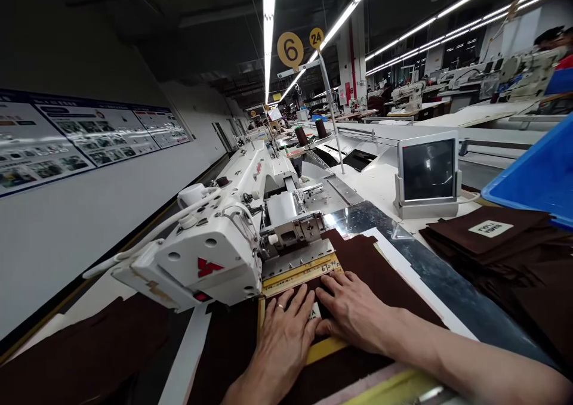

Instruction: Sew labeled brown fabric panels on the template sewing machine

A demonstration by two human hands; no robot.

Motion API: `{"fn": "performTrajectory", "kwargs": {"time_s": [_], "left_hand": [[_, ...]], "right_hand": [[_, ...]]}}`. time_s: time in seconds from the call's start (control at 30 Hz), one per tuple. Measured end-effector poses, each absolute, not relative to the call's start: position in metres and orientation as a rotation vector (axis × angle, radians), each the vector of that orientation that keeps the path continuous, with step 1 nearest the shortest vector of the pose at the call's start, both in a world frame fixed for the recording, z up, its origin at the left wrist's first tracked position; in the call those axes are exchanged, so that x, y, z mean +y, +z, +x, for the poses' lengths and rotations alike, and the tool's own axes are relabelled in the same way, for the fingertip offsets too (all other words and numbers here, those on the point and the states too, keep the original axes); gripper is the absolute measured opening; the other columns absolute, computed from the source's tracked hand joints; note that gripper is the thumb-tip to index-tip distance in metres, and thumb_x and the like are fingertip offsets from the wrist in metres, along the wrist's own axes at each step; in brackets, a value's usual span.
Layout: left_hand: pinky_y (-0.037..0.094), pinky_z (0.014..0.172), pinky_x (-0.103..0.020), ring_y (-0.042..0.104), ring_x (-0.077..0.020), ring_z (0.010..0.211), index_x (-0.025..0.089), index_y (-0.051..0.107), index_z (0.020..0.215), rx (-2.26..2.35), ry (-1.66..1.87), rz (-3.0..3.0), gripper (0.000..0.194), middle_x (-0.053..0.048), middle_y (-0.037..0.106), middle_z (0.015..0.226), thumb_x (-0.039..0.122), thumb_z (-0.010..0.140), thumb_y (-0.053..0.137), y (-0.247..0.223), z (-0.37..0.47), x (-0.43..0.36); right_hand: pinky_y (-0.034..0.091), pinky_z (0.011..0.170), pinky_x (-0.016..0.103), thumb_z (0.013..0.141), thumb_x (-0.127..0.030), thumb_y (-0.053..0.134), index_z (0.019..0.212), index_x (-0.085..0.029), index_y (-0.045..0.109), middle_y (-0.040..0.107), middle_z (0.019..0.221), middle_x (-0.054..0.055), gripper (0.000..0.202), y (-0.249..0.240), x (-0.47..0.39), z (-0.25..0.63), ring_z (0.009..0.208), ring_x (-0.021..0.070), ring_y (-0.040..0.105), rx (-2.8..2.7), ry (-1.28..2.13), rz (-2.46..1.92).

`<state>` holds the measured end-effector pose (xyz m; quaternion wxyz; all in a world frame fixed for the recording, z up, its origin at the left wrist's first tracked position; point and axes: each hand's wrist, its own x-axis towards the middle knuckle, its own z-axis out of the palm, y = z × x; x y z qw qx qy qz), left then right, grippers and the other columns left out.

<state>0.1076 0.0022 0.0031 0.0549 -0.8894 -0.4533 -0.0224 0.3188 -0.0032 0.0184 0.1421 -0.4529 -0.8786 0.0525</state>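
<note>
Both of my hands lie flat on dark brown fabric (371,268) in front of the white sewing machine (224,244). My left hand (286,333), with a ring on one finger, has its fingers stretched toward the machine. To its right, my right hand (353,309) rests with fingers spread, its thumb close to the left hand. Between the hands shows part of a white label (314,312) with dark letters. A yellow-edged template (326,350) frames the cloth around the hands, and its handwritten upper strip (304,272) runs just beyond the fingertips, beside the metal clamp (299,259).
A small dark screen (428,169) stands at the right. Behind the brown labelled pieces (487,229) stacked at the right is a blue bin (537,172). More brown fabric (89,345) lies at the lower left. Thread cones (301,135) stand farther back.
</note>
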Motion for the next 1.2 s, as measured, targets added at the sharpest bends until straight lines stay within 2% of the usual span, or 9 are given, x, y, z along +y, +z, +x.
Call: {"fn": "performTrajectory", "kwargs": {"time_s": [0.23,0.5,0.73,0.97,1.2], "left_hand": [[0.036,0.119,-0.057,0.040,-0.0289,0.146,0.023,0.046,0.151,-1.370,-0.119,-2.850,0.051,-0.009,0.044,0.158,0.046,0.106,0.042,0.013,0.086,-0.018],[0.027,0.122,-0.058,0.031,-0.0338,0.150,0.021,0.041,0.153,-1.440,-0.155,-3.029,0.088,-0.014,0.037,0.161,0.078,0.086,0.049,0.021,0.071,-0.029],[0.018,0.125,-0.059,0.026,-0.0315,0.152,0.022,0.038,0.155,-1.499,-0.156,-3.111,0.088,-0.011,0.035,0.163,0.080,0.089,0.044,0.023,0.072,-0.027],[0.019,0.125,-0.059,0.026,-0.0324,0.152,0.020,0.037,0.155,-1.464,-0.198,-3.128,0.089,-0.012,0.034,0.163,0.078,0.089,0.046,0.022,0.071,-0.027],[0.024,0.123,-0.060,0.026,-0.0339,0.152,0.019,0.040,0.154,-1.476,-0.187,-3.120,0.090,-0.014,0.036,0.162,0.080,0.088,0.045,0.022,0.073,-0.026]], "right_hand": [[0.049,0.098,0.056,0.095,-0.048,0.063,0.130,-0.013,0.064,0.059,0.139,0.021,0.049,0.010,-0.001,0.321,0.127,0.0400,0.054,-2.567,0.103,-1.299],[0.052,0.094,0.056,0.088,-0.047,0.072,0.132,-0.018,0.065,0.062,0.136,0.019,0.053,-0.015,0.000,0.323,0.123,0.0400,0.058,-2.519,-0.122,-1.238],[0.052,0.096,0.056,0.089,-0.052,0.069,0.135,-0.022,0.063,0.062,0.138,0.016,0.056,-0.034,0.004,0.328,0.123,0.0390,0.059,-2.527,-0.191,-1.197],[0.052,0.095,0.058,0.093,-0.060,0.061,0.136,-0.023,0.063,0.061,0.139,0.015,0.057,-0.041,0.006,0.333,0.125,0.0395,0.057,-2.556,-0.216,-1.178],[0.052,0.097,0.057,0.093,-0.059,0.061,0.136,-0.023,0.063,0.060,0.140,0.015,0.057,-0.040,0.005,0.333,0.127,0.0391,0.055,-2.565,-0.213,-1.195]]}}
